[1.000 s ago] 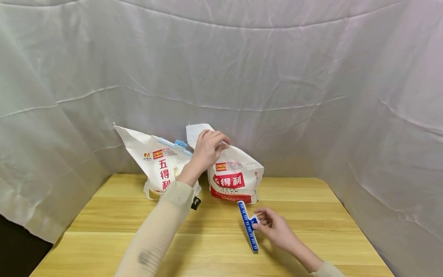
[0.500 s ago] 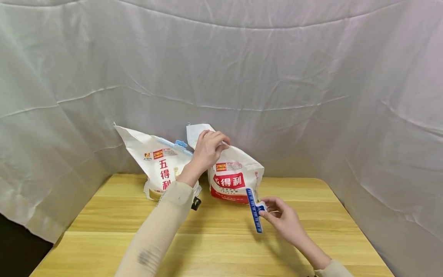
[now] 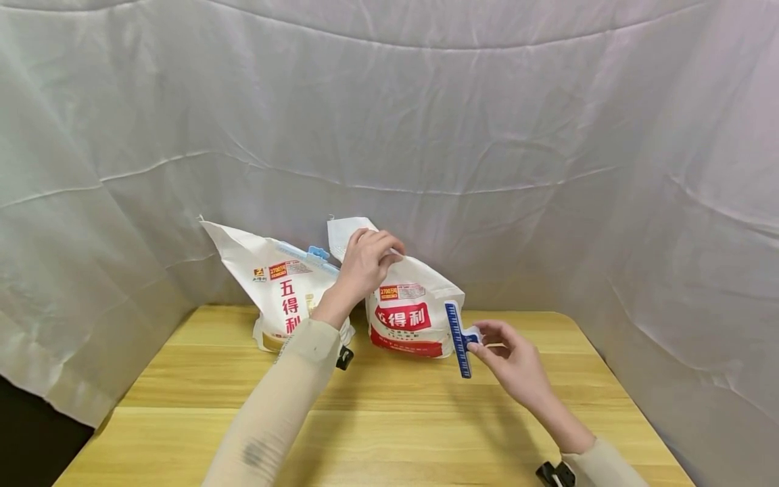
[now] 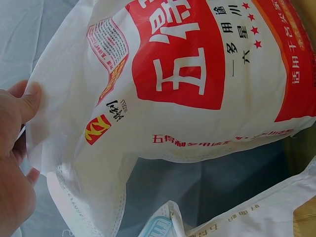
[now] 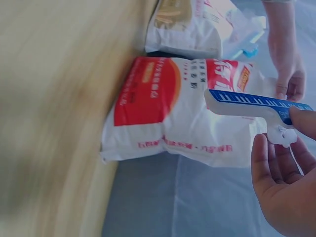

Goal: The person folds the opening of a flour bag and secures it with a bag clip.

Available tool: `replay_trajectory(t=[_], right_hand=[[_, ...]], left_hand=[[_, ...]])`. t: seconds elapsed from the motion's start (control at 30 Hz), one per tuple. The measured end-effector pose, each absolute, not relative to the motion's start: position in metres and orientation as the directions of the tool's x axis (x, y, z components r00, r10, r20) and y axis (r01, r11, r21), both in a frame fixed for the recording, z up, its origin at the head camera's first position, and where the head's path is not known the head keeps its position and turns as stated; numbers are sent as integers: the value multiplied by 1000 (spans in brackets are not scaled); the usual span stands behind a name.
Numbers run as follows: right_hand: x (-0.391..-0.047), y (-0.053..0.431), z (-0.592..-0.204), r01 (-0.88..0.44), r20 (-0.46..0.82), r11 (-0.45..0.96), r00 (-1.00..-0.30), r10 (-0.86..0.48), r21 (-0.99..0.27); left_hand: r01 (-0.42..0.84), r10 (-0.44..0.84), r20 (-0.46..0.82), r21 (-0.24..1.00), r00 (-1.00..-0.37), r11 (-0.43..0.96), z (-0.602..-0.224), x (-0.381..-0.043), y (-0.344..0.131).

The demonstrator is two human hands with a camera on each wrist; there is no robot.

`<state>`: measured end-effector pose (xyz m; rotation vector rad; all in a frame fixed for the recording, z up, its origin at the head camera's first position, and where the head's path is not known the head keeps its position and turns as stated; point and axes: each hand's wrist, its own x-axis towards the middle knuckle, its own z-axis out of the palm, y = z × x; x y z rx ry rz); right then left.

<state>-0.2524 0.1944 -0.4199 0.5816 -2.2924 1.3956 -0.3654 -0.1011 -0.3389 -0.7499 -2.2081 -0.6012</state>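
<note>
At the back of the table a white flour bag with red print [image 3: 402, 318] stands upright. My left hand [image 3: 368, 260] pinches its folded top edge between thumb and fingers, seen close up in the left wrist view at the bag's top [image 4: 42, 113]. In my right hand [image 3: 514, 362] is a blue-and-white sealing clip [image 3: 459, 340], gripped by its handle with the long ruler-marked bar pointing up. The clip is raised above the table, just right of the bag in the head view. The right wrist view shows my thumb on the clip's handle [image 5: 284, 116].
A second flour bag [image 3: 268, 277] leans at the left, with a light-blue clip [image 3: 316, 253] across its top. The wooden table [image 3: 389, 433] has a grey curtain [image 3: 487, 135] behind it and at both sides.
My right hand has lifted the blue clip off the table area and carried it up, back and rightward toward the bag's right side. The left hand keeps its hold on the bag top.
</note>
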Motion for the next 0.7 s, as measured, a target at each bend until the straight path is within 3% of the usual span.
replay_trajectory(t=[0.7], right_hand=[[-283, 196, -380, -580, 588, 525, -790, -176, -623]], left_hand=[[660, 322, 746, 203, -583, 723, -338, -365, -99]])
